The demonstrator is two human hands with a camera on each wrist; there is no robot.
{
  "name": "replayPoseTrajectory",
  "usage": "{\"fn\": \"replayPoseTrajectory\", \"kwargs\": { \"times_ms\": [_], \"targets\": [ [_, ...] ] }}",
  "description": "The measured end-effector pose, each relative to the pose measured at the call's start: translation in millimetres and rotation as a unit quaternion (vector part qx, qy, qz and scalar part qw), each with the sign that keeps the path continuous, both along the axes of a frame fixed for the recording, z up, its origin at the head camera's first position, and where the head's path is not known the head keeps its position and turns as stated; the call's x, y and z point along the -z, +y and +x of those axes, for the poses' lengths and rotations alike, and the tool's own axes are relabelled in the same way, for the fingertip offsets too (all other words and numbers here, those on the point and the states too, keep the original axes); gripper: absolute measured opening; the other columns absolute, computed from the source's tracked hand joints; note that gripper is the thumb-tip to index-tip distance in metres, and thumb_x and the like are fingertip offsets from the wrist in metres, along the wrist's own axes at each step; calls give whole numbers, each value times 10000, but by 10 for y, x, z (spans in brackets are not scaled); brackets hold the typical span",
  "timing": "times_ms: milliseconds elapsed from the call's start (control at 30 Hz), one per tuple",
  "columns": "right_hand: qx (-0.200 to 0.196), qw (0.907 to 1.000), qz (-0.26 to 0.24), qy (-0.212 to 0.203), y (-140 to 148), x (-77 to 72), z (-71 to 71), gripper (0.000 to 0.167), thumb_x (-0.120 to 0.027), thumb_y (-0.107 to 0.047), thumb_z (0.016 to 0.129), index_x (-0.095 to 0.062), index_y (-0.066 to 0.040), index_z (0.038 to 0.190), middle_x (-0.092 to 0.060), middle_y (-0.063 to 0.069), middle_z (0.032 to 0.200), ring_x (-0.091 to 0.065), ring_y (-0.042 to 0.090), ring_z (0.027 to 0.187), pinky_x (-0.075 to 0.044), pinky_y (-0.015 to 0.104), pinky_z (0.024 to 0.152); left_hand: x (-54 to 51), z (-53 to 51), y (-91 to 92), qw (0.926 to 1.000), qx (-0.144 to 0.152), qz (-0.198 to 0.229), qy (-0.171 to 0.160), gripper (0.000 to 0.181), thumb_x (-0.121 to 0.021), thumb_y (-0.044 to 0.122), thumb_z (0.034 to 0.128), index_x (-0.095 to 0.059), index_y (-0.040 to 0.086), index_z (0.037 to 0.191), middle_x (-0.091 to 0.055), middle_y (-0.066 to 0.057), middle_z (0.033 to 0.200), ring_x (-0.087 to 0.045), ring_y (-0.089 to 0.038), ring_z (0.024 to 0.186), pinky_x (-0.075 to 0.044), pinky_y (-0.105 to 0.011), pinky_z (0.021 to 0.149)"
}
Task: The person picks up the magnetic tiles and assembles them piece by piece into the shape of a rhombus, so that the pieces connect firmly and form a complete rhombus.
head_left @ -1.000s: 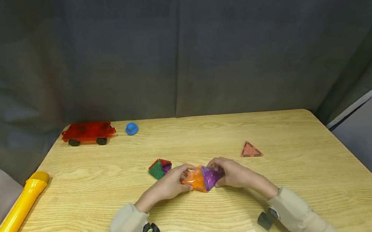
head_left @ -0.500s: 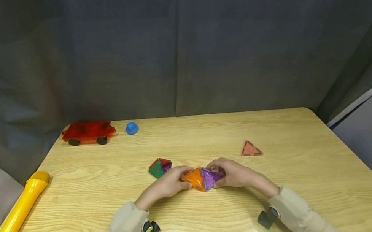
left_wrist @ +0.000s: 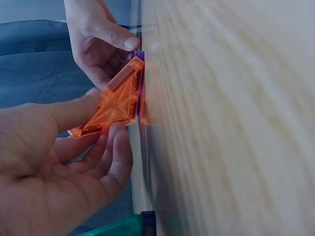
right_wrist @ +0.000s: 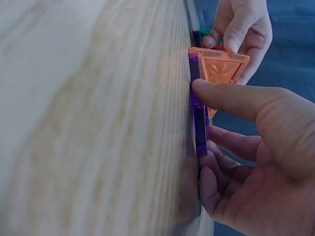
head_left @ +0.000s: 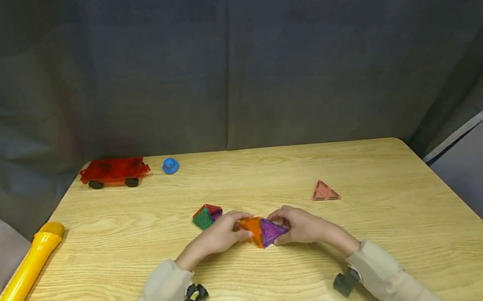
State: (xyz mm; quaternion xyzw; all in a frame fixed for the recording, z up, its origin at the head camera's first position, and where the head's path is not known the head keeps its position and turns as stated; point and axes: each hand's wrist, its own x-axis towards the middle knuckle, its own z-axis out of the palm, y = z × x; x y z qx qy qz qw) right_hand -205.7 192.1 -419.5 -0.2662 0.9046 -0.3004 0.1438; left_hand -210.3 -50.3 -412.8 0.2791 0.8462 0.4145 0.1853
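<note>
Across the back, a dark grey fabric curtain (head_left: pixel 231 62) is hung, and before it a pale wood-grain tabletop (head_left: pixel 370 255) is spread. On a clock face centred on the two tiles held near the table's front middle, a long glossy yellow stick (head_left: pixel 16 290) is laid between eight and nine, and a flat red toy cart with black wheels (head_left: pixel 114 171) is parked at ten, near the far edge. At nine, a translucent orange triangular plastic tile (head_left: pixel 252 231) is grasped between thumb and fingers by the left hand (head_left: pixel 224 234); at three, a translucent purple triangular plastic tile (head_left: pixel 273 231) is pinched by the right hand (head_left: pixel 303 225). Their edges are brought together, the orange tilted, the purple held nearly flat, low at the wood; whether it is touched cannot be told. Near ten, a green, red and purple plastic cluster (head_left: pixel 203 218) is placed just beyond the left hand. At two, a salmon-pink triangular tile (head_left: pixel 325 191) is laid; between ten and eleven, a small blue toy duck (head_left: pixel 170 166) is set near the cart.
</note>
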Motion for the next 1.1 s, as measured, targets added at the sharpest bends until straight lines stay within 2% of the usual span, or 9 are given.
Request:
{"fn": "replayPoseTrajectory", "kwargs": {
  "times_ms": [133,467,667,900,1100],
  "targets": [
    [11,10000,-4,-30,-2,-2,-2,501,-779,-184,794,-587,5,1216,-478,14,874,-432,145,777,-380,231,651,0,-2,33,10000,-40,49,-3,454,-638,147,919,-514,6,1333,-575,-106,1152,-531,-148,861,-464,-286,725],
    [26,9999,-47,-120,-1,-9,-8,509,-779,-178,794,-578,9,1222,-470,24,880,-429,151,781,-377,226,646,-13,9,88,9997,-81,186,113,446,-661,165,904,-539,15,1306,-564,-122,1228,-581,-226,1015,-500,-342,819],
    [53,9998,-48,-159,0,-12,-8,527,-778,-184,798,-562,6,1239,-475,22,894,-432,151,785,-383,226,644,1,-5,90,9996,-87,234,131,441,-669,172,898,-549,14,1292,-586,-115,1208,-602,-211,995,-510,-308,783],
    [26,9991,-329,-268,29,-18,-4,532,-750,-175,825,-533,40,1261,-493,39,910,-441,142,771,-401,220,642,-1,-20,84,9997,-86,211,129,448,-670,183,898,-550,16,1296,-591,-104,1203,-601,-198,981,-507,-299,773],
    [365,9976,-483,-341,113,-33,6,437,-667,-195,897,-551,27,1255,-550,62,968,-494,144,805,-447,242,670,5,-6,93,9996,-107,237,59,442,-667,176,900,-551,17,1297,-594,-94,1191,-597,-194,970,-504,-297,766]
  ]
}}
